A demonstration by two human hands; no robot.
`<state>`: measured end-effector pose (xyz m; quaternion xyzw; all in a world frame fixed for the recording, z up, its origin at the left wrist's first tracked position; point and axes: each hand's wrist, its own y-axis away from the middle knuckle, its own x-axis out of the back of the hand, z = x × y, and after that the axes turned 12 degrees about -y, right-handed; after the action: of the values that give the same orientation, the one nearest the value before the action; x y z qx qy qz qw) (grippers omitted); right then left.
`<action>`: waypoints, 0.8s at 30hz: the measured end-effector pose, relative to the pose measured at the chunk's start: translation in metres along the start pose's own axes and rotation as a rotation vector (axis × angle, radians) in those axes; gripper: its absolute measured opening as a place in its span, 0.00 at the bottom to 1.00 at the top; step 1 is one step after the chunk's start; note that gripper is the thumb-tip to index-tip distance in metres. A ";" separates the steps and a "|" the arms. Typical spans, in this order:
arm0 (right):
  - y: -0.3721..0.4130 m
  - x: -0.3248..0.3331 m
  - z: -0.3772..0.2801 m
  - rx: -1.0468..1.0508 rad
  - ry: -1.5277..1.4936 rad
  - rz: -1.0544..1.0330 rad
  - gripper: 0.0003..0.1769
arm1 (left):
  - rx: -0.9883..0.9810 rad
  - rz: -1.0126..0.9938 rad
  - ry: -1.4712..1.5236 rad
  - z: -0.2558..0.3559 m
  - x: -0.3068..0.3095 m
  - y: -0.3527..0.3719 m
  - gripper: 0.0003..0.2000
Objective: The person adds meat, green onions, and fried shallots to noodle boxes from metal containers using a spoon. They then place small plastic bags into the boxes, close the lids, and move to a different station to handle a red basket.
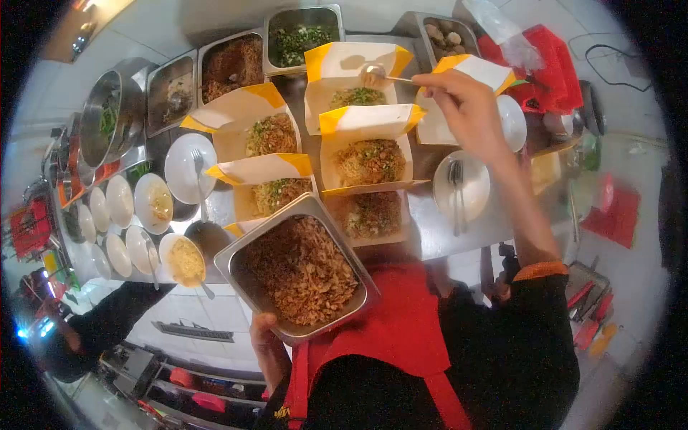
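Observation:
My left hand (266, 340) grips the lower corner of a square steel pan (367, 290), thumb over its rim. Brown chopped topping, perhaps minced meat, covers the pan's bottom; the pan is tilted in front of the red apron. Stretched across the counter, my right hand (466, 107) is closed on the handle of a spoon (374, 74). The spoon's bowl hangs over the back takeaway box (319, 89), above noodles with green onion. Several yellow-and-white boxes stand open around it, among them the middle box (337, 136), holding noodles with brown topping (369, 161).
Steel pans of chopped greens (301, 43), shredded brown food (233, 68) and round balls (450, 36) line the back. White bowls and plates (190, 168) crowd the left; a plate with cutlery (473, 193) lies right. Another person's dark sleeve (122, 315) reaches in at lower left.

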<state>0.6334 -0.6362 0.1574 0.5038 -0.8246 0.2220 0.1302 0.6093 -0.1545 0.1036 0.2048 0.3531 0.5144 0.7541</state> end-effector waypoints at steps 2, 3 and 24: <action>0.000 -0.001 0.008 0.276 0.546 -0.233 0.21 | 0.019 0.107 0.025 0.004 -0.006 0.010 0.42; 0.001 0.000 0.012 0.268 0.541 -0.235 0.21 | 0.033 0.206 0.053 0.004 -0.006 0.015 0.42; 0.141 -0.132 -0.146 0.072 -0.309 -0.507 0.21 | -0.076 0.033 0.061 0.016 0.019 0.043 0.45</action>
<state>0.5668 -0.4056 0.1933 0.7257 -0.6742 0.1323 0.0366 0.5984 -0.1194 0.1366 0.1659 0.3526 0.5460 0.7416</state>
